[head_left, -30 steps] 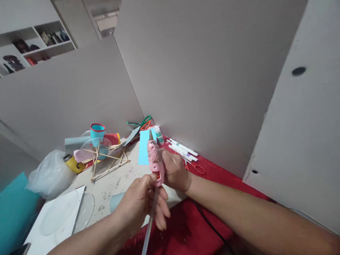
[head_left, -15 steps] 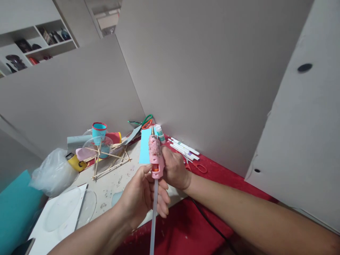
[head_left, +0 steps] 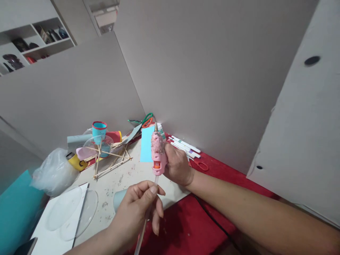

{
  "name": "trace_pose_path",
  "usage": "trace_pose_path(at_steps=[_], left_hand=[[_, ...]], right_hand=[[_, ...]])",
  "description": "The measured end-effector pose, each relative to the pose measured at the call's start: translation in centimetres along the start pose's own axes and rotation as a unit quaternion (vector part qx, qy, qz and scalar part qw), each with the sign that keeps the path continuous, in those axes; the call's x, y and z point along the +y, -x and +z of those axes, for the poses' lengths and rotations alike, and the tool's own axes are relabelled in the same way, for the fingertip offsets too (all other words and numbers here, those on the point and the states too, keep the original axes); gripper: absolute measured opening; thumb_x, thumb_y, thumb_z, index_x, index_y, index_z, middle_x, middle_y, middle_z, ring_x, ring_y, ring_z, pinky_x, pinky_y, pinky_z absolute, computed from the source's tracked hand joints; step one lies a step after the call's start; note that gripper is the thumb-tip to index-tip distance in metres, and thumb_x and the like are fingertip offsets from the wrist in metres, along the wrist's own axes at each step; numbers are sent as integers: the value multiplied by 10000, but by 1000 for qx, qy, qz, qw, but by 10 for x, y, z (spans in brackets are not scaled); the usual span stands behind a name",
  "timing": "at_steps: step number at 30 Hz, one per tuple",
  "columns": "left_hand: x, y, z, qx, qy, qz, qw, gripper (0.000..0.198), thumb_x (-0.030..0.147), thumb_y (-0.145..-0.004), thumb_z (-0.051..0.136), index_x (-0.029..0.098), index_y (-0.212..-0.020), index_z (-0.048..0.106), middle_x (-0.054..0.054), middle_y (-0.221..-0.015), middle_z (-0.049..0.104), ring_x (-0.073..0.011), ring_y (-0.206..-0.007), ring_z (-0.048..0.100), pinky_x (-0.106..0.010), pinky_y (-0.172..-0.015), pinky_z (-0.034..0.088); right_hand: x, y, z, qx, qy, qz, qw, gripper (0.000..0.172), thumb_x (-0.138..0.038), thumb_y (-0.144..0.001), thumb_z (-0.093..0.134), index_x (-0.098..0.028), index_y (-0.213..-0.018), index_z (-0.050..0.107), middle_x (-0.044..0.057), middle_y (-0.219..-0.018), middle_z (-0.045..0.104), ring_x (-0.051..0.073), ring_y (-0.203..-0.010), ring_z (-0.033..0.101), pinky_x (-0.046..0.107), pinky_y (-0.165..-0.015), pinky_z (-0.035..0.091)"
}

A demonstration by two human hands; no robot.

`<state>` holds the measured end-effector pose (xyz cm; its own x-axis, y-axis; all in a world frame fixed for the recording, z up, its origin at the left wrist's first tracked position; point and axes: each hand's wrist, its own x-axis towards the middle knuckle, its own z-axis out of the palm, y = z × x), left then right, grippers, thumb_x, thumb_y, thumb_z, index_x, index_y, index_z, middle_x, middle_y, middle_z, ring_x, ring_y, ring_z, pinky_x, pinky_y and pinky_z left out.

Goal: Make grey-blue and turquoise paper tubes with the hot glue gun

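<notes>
My right hand point(head_left: 177, 163) is wrapped round the handle of a pink glue gun point(head_left: 158, 150), its metal nozzle pointing up and away from me. A long translucent glue stick point(head_left: 142, 235) sticks out of the gun's back end. Just behind the gun, my left hand point(head_left: 142, 203) pinches that stick between thumb and forefinger, the other fingers loosely curled. Beyond the gun a light-blue sheet of paper point(head_left: 147, 145) lies on the table. A pale blue-grey piece point(head_left: 119, 198) is partly hidden by my left hand.
Left on the table are a stick frame point(head_left: 113, 156) with clear discs, a blue cup point(head_left: 99, 131), a yellow tube point(head_left: 75, 163), a plastic bag point(head_left: 55, 171) and clear round lids point(head_left: 87, 209). White markers point(head_left: 186, 144) and red-handled scissors point(head_left: 201, 164) lie right, beside the partition point(head_left: 212, 88).
My left hand has come off the back of the gun and moved down onto the glue stick, which now slants to the left. The glue gun has shifted slightly right and up.
</notes>
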<state>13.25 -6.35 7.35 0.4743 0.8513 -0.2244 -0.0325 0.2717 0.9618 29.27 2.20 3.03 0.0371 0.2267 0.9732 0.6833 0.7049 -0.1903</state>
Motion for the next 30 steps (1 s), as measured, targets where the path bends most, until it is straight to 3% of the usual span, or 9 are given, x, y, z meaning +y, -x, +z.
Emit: trace_pose_path(at_steps=[14, 17, 21, 24, 30], left_hand=[[9, -8, -3, -34, 22, -11, 999, 267, 382, -847, 635, 122, -785, 629, 35, -444, 545, -34, -253, 341, -148, -299, 291], [9, -11, -3, -34, 15, -4, 999, 299, 422, -834, 640, 124, -803, 633, 9, -473, 590, -63, -278, 429, -163, -331, 331], [9, -8, -5, 23, -52, -4, 998, 405, 504, -796, 675, 116, -908, 657, -72, -704, 708, -128, -518, 641, -213, -530, 474], [11, 1, -16, 80, -90, 14, 993, 468, 537, -776, 688, 121, -990, 662, -85, -801, 717, -145, -647, 666, -227, -612, 487], [17, 28, -71, 203, -133, 64, 968, 359, 465, -810, 672, 143, -968, 683, -71, -779, 723, -152, -645, 657, -247, -628, 499]], right_hand=[[0, 3, 2, -10, -6, 42, 999, 158, -201, -837, 463, -257, -774, 328, -29, -607, 464, 171, -504, 473, 291, -486, 310], [-1, 3, 3, -23, -18, 74, 997, 129, -213, -827, 462, -255, -781, 349, -21, -614, 481, 180, -517, 482, 290, -485, 302], [-1, 3, 6, -63, -58, 122, 989, 160, -212, -823, 484, -255, -758, 344, -27, -608, 471, 169, -503, 456, 281, -481, 300], [0, 1, 6, -99, -108, 158, 977, 179, -223, -834, 509, -245, -733, 362, -26, -623, 478, 149, -520, 455, 265, -496, 344], [-10, -5, -8, -202, -215, 235, 926, 250, -363, -887, 539, -213, -701, 466, -31, -604, 489, 113, -510, 460, 236, -478, 395]])
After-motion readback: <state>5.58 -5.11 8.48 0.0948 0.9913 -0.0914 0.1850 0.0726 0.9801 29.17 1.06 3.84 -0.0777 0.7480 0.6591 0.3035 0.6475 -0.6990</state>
